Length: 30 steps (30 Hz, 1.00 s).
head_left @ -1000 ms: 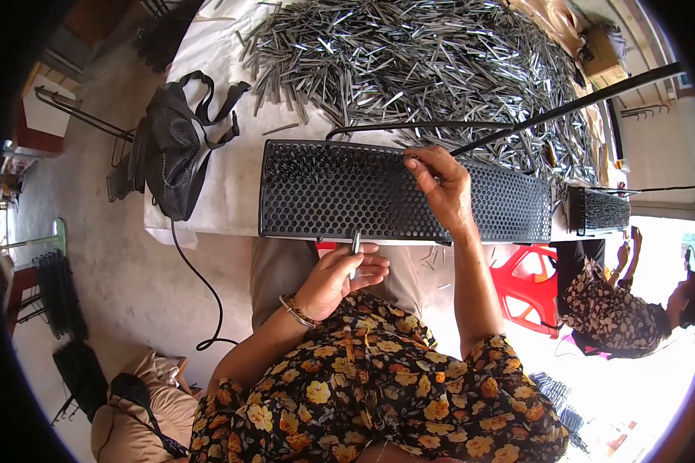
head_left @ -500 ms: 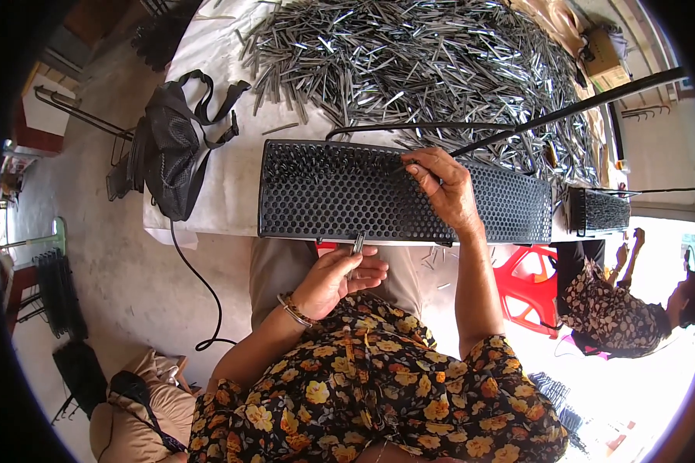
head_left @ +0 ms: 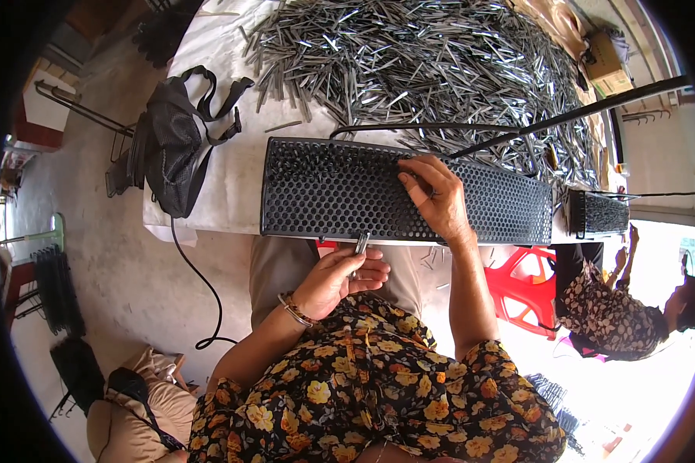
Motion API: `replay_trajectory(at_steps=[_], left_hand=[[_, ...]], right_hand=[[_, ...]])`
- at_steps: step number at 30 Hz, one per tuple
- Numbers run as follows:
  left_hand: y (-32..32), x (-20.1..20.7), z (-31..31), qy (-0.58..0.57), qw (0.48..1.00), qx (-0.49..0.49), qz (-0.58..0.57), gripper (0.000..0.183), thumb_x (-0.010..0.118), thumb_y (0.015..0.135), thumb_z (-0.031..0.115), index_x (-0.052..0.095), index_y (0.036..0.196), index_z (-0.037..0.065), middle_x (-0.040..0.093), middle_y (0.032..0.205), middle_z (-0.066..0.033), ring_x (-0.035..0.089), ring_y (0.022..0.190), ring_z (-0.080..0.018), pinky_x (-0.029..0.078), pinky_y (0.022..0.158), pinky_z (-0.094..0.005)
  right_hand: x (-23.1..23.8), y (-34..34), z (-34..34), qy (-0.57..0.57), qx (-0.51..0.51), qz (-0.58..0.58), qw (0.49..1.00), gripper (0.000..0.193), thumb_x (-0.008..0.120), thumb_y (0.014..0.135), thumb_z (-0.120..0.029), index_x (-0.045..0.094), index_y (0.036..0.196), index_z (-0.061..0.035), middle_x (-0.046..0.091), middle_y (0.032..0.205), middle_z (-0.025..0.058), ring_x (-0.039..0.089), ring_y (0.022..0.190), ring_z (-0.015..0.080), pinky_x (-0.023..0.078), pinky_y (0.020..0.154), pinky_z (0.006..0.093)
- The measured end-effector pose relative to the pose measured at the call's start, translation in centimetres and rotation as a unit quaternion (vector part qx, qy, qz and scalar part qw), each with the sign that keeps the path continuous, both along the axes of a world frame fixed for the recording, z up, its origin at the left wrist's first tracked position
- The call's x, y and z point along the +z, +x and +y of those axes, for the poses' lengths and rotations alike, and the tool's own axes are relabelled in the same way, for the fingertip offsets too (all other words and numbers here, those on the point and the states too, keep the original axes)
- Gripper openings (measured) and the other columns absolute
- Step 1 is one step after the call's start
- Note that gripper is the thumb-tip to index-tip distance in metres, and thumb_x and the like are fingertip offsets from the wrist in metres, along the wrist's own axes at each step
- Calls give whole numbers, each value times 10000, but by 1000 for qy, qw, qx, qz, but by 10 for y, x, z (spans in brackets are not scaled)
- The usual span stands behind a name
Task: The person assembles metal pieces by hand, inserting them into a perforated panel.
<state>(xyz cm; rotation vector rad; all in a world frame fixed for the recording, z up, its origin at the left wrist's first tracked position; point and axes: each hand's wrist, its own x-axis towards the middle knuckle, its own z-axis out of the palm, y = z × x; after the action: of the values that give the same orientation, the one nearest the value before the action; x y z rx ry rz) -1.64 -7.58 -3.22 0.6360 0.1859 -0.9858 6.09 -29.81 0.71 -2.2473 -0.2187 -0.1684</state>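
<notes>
A long black panel [head_left: 340,204] full of round holes lies along the table's near edge. Dark strip ends stand densely in its upper left part. My right hand [head_left: 438,197] is over the panel's middle, fingers bent together and fingertips down at the holes of the upper rows; whatever they pinch is hidden. Just below the panel's near edge, my left hand [head_left: 336,279] is closed, palm up, with a few thin shiny strips [head_left: 361,245] between thumb and fingers. A large heap of loose dark strips [head_left: 409,65] covers the table behind the panel.
A black bag with straps [head_left: 176,147] sits left of the panel, a cord hanging from it. Black bars [head_left: 564,116] cross behind the panel. At right are another holed panel [head_left: 598,214], a red plastic stool [head_left: 521,289] and a person in a patterned top [head_left: 614,312].
My right hand has turned and shifted slightly left, its fingertips now lower against the holes. My left hand stays nearly in place with its strips.
</notes>
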Motion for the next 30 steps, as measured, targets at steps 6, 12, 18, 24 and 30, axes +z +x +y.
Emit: replay_trajectory(at_steps=[6,12,18,24,30], left_hand=[[-1,6,-1,16,999,-16,-29,375,381,1019,244,488,1255,-27,620,1116,-157,630,1009,-223,520,882,-339],[1,14,-1,2,1000,0,-20,385,349,1030,273,441,1316,33,619,1120,-139,626,1014,-220,532,857,-350],[2,20,2,-10,994,19,-105,326,338,1035,233,481,1212,0,611,1105,-141,626,1010,-218,530,868,-342],[4,21,14,72,986,33,-146,329,377,1028,240,477,1213,-12,610,1095,-139,627,999,-207,525,860,-326],[0,21,20,192,947,84,-243,289,414,1017,195,483,1183,-31,650,1002,-121,655,867,-159,546,733,-267]], right_hand=[[-5,-4,1,2,-35,-47,998,163,663,836,-51,677,995,-16,641,978,108,651,772,210,523,598,266],[13,-28,19,87,-38,19,995,172,676,847,-90,676,990,6,646,938,94,628,729,140,498,611,246],[16,-43,48,162,99,205,960,239,703,845,-178,673,984,14,644,915,78,594,719,139,475,607,273],[10,-41,50,289,25,266,919,197,681,868,-130,670,968,39,670,880,81,629,765,123,515,696,249],[19,-31,65,282,46,282,916,215,686,866,-124,675,1004,40,685,847,82,632,762,110,538,689,246]])
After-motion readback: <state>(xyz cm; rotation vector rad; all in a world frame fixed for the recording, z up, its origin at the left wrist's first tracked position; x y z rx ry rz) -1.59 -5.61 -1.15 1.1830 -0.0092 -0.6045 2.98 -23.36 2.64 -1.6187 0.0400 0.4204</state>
